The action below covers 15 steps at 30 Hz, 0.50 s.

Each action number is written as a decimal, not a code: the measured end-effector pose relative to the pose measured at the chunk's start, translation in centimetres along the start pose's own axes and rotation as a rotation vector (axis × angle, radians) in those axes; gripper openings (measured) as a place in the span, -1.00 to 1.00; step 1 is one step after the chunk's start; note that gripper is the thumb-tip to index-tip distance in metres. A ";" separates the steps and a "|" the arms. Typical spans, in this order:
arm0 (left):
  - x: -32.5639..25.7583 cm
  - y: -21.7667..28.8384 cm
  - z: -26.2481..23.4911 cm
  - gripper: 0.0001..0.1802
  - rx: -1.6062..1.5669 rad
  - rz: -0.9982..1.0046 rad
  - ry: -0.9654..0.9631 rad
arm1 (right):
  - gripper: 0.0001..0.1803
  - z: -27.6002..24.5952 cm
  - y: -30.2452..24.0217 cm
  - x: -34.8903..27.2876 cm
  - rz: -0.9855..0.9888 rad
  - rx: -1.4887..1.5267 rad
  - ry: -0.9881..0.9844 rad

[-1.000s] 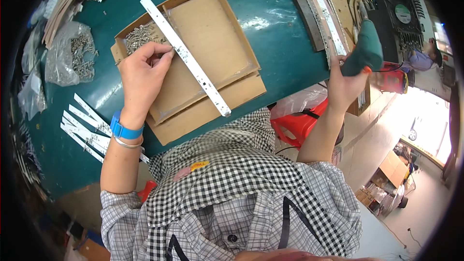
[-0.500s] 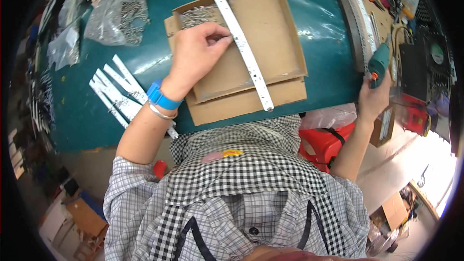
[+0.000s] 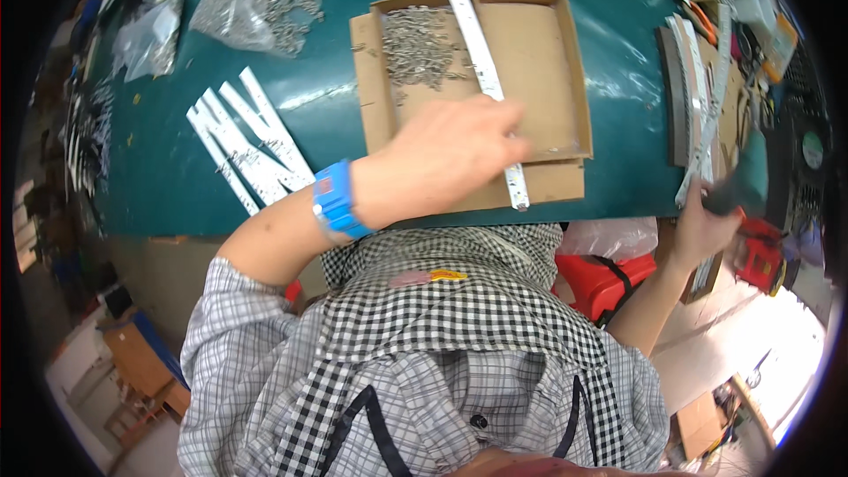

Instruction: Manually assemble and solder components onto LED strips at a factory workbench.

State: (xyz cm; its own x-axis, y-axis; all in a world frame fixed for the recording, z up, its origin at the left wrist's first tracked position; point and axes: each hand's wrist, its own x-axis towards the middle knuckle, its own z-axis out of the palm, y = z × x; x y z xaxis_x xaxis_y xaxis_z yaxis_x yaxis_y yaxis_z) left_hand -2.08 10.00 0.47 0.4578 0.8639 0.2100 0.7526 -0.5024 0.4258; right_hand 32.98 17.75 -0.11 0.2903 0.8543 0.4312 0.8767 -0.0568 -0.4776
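Observation:
A long white strip [image 3: 472,26] lies slanted across a shallow cardboard box [image 3: 534,79]. My left hand [image 3: 455,150] is over the strip's near part, its fingers curled and smeared by motion; whether they grip it is not clear. Small metal pieces [image 3: 417,44] are heaped in the box's left part. At the right, my right hand [image 3: 707,234] is closed on a blurred green handheld power tool [image 3: 749,178]. Its thumb side is at the lower end of another pale strip [image 3: 704,152], which I cannot tell is gripped or only touched.
Several white strips [image 3: 238,146] with small metal pieces on them fan out at the left. Behind them lies a clear plastic bag [image 3: 252,4] of metal pieces. Strips and tools crowd the table's right side. A red stool [image 3: 601,283] stands below the table edge.
My left hand has moved from the box's left part rightward and nearer, onto the strip. My right hand with the green tool has moved beside a pale strip at the right. The view has shifted.

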 end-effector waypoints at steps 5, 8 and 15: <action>0.5 -0.4 -0.4 -0.86 0.010 0.159 -0.064 | -0.25 -0.6 -6.8 -5.0 0.070 0.898 -0.189; -0.4 0.5 -2.3 -0.85 0.057 0.191 -0.110 | -0.21 0.5 -9.9 -7.8 0.103 0.988 -0.349; -6.2 2.9 -8.6 -0.76 0.201 0.142 -0.092 | -0.50 2.5 -14.5 -11.7 0.214 0.887 -0.645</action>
State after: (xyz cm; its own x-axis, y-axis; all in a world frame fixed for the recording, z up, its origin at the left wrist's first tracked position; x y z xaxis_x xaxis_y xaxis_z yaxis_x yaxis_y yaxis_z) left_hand -6.78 3.53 7.94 0.5994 0.7820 0.1706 0.7528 -0.6232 0.2120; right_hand 15.94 9.90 -0.13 -0.0767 0.9938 -0.0805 0.1731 -0.0662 -0.9827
